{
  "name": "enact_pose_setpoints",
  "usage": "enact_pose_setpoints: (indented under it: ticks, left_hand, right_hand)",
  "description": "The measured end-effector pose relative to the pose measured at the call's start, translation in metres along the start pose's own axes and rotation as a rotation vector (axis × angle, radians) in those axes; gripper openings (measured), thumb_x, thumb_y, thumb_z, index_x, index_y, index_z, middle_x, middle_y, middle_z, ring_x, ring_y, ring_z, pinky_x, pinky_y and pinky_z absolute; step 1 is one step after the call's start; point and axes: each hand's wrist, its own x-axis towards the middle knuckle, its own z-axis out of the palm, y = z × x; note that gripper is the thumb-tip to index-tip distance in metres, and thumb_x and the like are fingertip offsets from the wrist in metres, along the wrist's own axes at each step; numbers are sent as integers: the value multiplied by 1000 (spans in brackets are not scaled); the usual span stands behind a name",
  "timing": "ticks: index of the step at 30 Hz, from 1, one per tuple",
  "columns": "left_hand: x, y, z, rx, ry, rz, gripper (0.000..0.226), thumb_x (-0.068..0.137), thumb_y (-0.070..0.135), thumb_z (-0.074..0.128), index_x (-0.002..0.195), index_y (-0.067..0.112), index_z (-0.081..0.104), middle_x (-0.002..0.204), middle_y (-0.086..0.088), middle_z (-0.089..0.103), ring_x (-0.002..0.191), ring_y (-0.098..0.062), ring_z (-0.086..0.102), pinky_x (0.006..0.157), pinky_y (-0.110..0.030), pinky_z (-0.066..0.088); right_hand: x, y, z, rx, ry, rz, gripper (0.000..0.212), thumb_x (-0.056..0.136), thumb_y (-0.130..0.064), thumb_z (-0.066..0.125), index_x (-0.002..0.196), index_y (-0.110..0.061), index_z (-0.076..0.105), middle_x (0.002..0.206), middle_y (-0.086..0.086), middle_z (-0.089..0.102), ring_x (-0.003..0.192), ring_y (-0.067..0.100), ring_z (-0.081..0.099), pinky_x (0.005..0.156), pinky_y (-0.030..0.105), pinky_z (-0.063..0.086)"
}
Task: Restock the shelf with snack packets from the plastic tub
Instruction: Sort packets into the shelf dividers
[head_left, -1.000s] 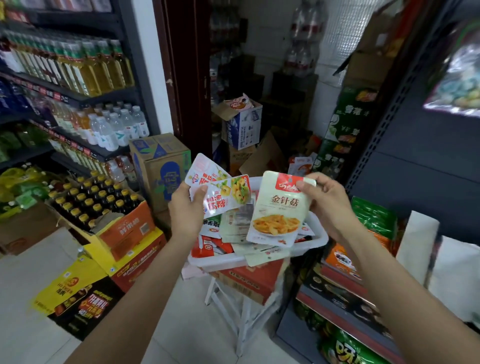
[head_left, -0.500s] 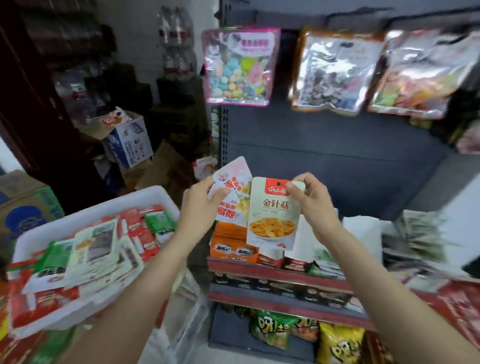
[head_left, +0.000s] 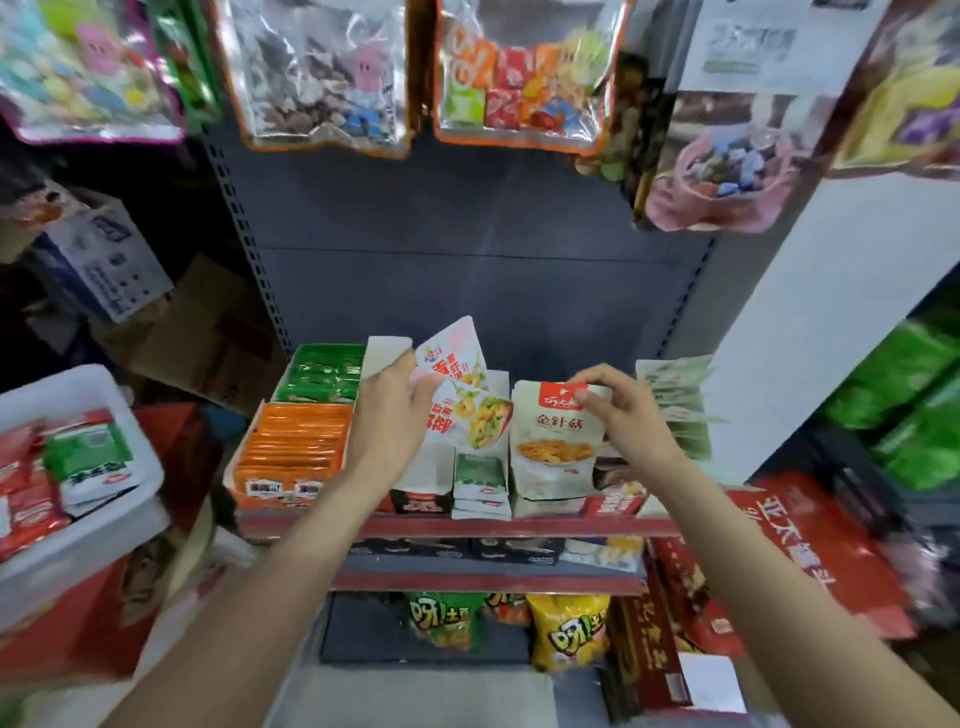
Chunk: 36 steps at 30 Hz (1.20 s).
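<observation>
Centre frame: the right hand (head_left: 626, 415) is pinching the top edge of a white snack packet with a red header (head_left: 553, 441), which is standing upright among rows on the red-edged metal shelf (head_left: 457, 526). The left hand (head_left: 397, 415) is gripping two white fanned packets with red lettering (head_left: 462, 395) above the shelf. The white plastic tub (head_left: 111, 514), holding more packets, is sitting at lower left.
</observation>
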Motion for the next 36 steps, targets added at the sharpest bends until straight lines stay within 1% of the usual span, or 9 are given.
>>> enact_pose_setpoints:
  ticks: [6,13,16,20,24,26,29,33,36]
  left_hand:
    - [-6,9,18,37,-14,-26,9,95,19,54,92,11,57,88,-5,63,62,-7,50,45,-10,35]
    - [-8,13,23,35,-4,-37,18,96,18,52,105,5,61,96,-8,67,62,-3,54,47,-9,39]
    - [-10,14,28,28,-16,-48,20,96,19,51,108,6,60,100,-7,68,64,-2,54,48,-6,41]
    - [-11,17,32,30,-24,-49,22,96,20,50,112,6,59,108,-7,67,71,-6,57,48,-5,42]
    - [-7,20,36,30,-35,-36,20,97,19,50,108,6,59,104,-9,69,73,-11,60,47,-10,43]
    - [-6,22,36,34,-39,-33,20,97,19,49,106,5,59,104,-10,68,72,-11,60,46,-10,43]
    - [-8,23,35,32,-41,-22,18,97,18,50,104,4,57,107,-12,68,72,-11,58,45,-7,41]
    - [-9,23,35,30,-53,-20,17,97,20,50,104,6,56,113,-12,66,75,-10,59,45,-6,41]
    - [-10,21,35,27,-56,-30,21,97,21,49,110,6,56,117,-12,65,78,-11,61,44,-5,41]
  right_hand:
    - [6,38,-5,-67,-148,-32,10,93,-3,53,91,-7,62,96,8,64,92,13,59,82,19,47]
    - [14,40,-18,-116,-269,-44,9,92,-3,55,90,-8,63,88,-5,62,80,-4,57,75,10,44]
    - [7,41,-23,-293,-363,-74,13,86,-3,63,82,-16,61,87,-8,66,85,-4,59,77,16,45]
    - [1,36,-32,-719,-464,-141,33,82,-12,63,72,-30,38,86,-2,67,88,20,63,76,36,51]
    - [-3,24,-28,-1211,-531,-312,10,91,-23,49,94,-21,39,89,5,67,83,28,61,67,33,47]
    - [-8,21,-24,-1334,-527,-366,20,95,-23,42,114,-20,44,96,8,67,88,30,63,65,32,43]
    - [-10,27,-15,-1416,-525,-362,32,96,-22,39,127,-23,46,106,9,67,96,31,63,67,33,45]
    - [-8,46,-6,-1384,-629,-279,30,96,-20,39,124,-20,50,109,12,65,99,33,61,69,34,44]
    - [-12,64,-3,-1316,-710,-227,30,99,-34,36,122,-19,50,113,10,64,102,30,60,76,37,47]
